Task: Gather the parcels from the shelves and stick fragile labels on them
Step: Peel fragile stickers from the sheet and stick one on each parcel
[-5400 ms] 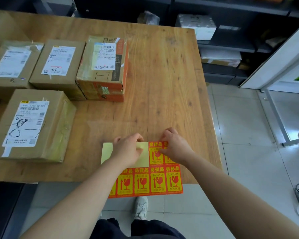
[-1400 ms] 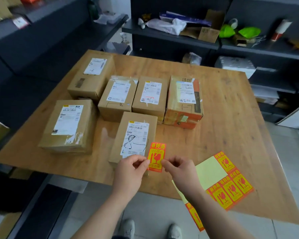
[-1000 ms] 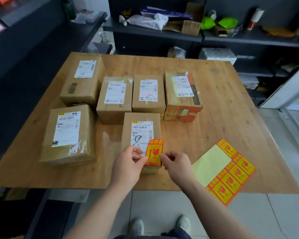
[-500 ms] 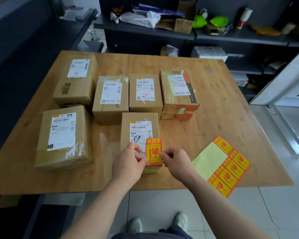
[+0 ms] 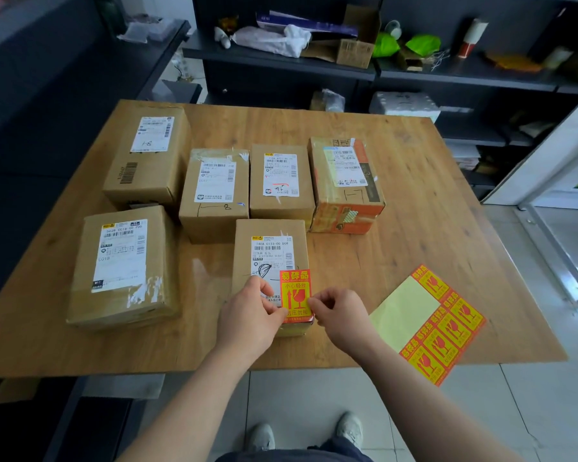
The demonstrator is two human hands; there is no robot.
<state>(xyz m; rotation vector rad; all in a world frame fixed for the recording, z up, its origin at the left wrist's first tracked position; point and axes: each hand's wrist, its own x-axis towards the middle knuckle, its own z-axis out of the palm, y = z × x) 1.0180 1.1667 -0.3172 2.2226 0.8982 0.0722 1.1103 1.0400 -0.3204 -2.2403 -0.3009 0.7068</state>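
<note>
Dark metal shelves (image 5: 281, 61) with bags and boxes stand behind a square light-brown wooden table (image 5: 431, 211), far ahead of both hands. The left hand (image 5: 247, 320) and the right hand (image 5: 342, 320) meet close to the near edge of the table, over a small brown cardboard parcel (image 5: 244, 255) with a white shipping slip. Between them is a red and yellow rectangular fragile label (image 5: 296, 291). The left hand pinches its lower left edge with thumb and forefinger, the right hand pinches its lower right edge in the same way, and the other fingers of both hands are curled. The fragile label lies upright over the near right part of the parcel top and covers a part of the white slip; whether it is already stuck flat I cannot tell. Just to the right of the right hand lies a pale yellow backing sheet with red and yellow stickers (image 5: 424, 325), tilted, with its near corner over the table edge. To the left of the left hand sits a large brown cardboard box (image 5: 124, 265) wrapped with clear tape. Ahead of the hands stand four more brown cardboard parcels (image 5: 281, 181) in a loose row, and the one most to the right, an orange-printed carton (image 5: 346, 215), stands just beside its neighbour
</note>
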